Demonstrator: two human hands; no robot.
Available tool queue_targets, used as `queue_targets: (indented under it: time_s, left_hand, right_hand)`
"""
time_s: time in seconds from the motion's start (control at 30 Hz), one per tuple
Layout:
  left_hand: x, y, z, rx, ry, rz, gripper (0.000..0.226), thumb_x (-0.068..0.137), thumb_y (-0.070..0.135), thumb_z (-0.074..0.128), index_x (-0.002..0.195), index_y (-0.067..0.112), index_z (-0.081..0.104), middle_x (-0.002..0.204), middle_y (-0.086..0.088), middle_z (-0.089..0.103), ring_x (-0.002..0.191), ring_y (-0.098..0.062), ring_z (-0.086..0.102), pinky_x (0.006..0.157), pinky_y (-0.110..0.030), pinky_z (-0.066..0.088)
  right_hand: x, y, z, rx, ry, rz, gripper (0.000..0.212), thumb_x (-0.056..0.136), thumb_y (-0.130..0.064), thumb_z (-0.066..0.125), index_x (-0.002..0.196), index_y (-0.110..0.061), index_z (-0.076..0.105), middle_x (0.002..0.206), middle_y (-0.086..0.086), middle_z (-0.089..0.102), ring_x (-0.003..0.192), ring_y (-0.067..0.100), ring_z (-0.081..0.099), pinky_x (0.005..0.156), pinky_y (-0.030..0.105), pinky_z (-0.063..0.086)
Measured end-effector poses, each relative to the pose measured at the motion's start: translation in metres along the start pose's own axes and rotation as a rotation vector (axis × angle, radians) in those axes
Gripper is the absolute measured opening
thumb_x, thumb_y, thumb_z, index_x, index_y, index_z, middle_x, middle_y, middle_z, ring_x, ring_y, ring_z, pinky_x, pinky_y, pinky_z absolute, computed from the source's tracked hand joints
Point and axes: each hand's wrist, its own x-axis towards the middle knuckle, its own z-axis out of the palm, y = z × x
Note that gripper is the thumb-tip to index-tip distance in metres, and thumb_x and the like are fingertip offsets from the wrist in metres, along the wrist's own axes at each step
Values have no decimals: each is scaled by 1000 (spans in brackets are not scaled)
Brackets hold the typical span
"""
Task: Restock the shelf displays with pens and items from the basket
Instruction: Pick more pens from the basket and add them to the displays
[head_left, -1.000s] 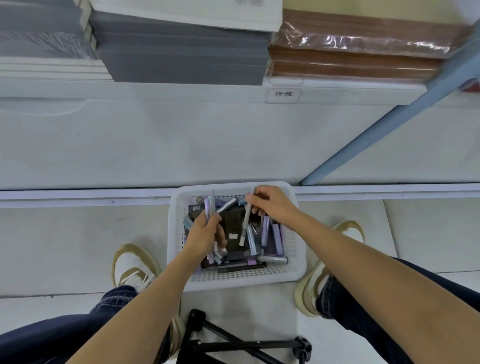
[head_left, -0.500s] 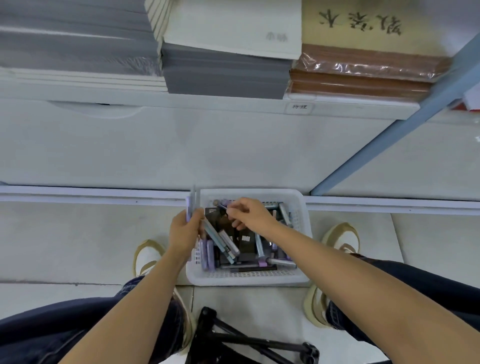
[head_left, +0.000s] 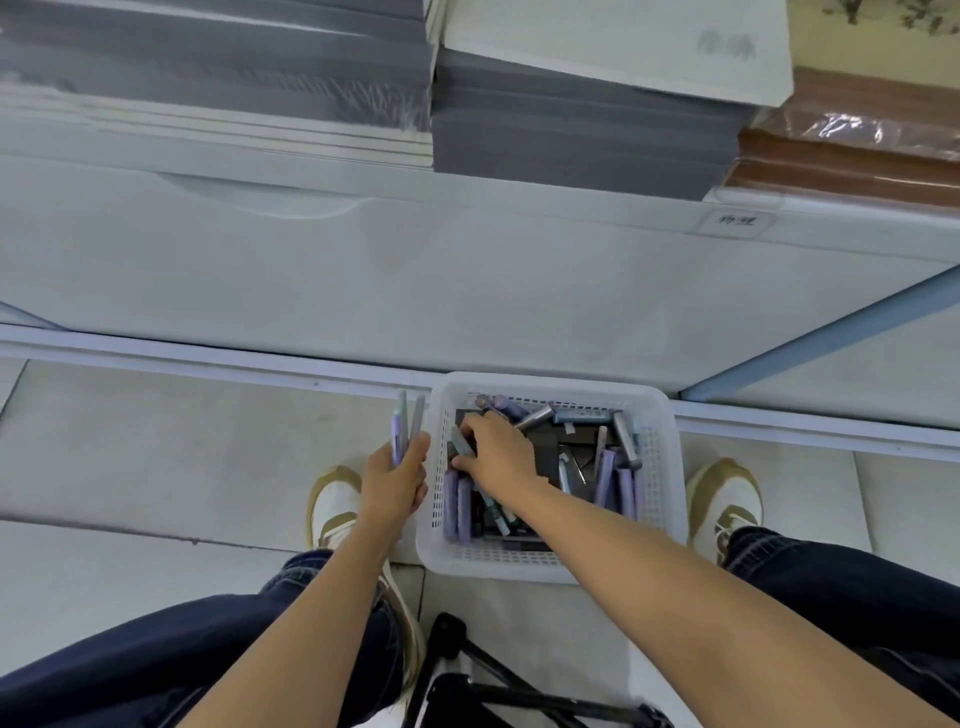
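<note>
The left hand (head_left: 394, 480) has drawn clear of the white perforated plastic basket (head_left: 655, 467) on the floor, fingers clamped on slim lilac-and-grey pens (head_left: 406, 427). The right hand (head_left: 496, 451) has shifted to the basket's left side, fingers closing on a grey-blue pen (head_left: 461, 441).

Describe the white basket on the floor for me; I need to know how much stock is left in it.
The white basket looks like plastic, squarish with rounded corners, a solid rim and perforated walls. It sits upright on the tiled floor by the shelf base, between the person's shoes. Inside lies a loose jumble of purple, grey and teal pens over dark flat packs. The right hand reaches in, fingers on a pen; the left hand holds pens just outside its left wall.
</note>
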Motion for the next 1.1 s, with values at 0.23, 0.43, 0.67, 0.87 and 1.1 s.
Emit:
queue_targets:
  time_s: [0.23, 0.43, 0.67, 0.87, 1.1]
  left_hand:
    - [-1, 6, 8, 21, -1, 99, 29, 101, 26, 49, 76, 11, 47, 53, -2, 49, 47, -18, 46, 44, -29, 43]
    - [-16, 38, 33, 84, -134, 243, 32, 91, 32, 66, 62, 19, 59, 52, 1, 51, 50, -9, 47, 51, -25, 41]
    - [-50, 80, 67, 146, -234, 349, 37, 84, 29, 74, 73, -3, 61, 63, -20, 56, 59, -19, 53, 59, -34, 49]
    - [-77, 110, 66, 109, -116, 410, 27, 92, 11, 59, 68, 5, 48, 48, 0, 51, 37, -3, 44, 43, -15, 36]
    - [-114, 155, 65, 71, -230, 492, 19, 85, 25, 74, 73, 13, 66, 46, 7, 42, 40, -9, 31, 38, -18, 30]
  right_hand:
    - [1, 13, -33, 282, -29, -42, 19, 89, -19, 68, 74, -22, 56, 72, -9, 55, 67, 5, 51, 66, 26, 39]
    - [-13, 14, -103, 692, -91, -47, 21, 91, -18, 66, 110, -12, 70, 97, 2, 72, 88, 11, 68, 81, 22, 55]
    - [-47, 5, -160, 891, 9, -94, 14, 91, -11, 65, 102, -4, 70, 78, 2, 69, 65, 3, 62, 66, 16, 52]
    - [-78, -3, -194, 822, 27, -176, 22, 100, -20, 51, 107, -8, 68, 82, 4, 69, 73, 8, 63, 71, 21, 52]
    - [-115, -17, -228, 512, -96, -298, 23, 96, -23, 58, 101, -5, 72, 70, -3, 61, 67, 5, 56, 74, 20, 48]
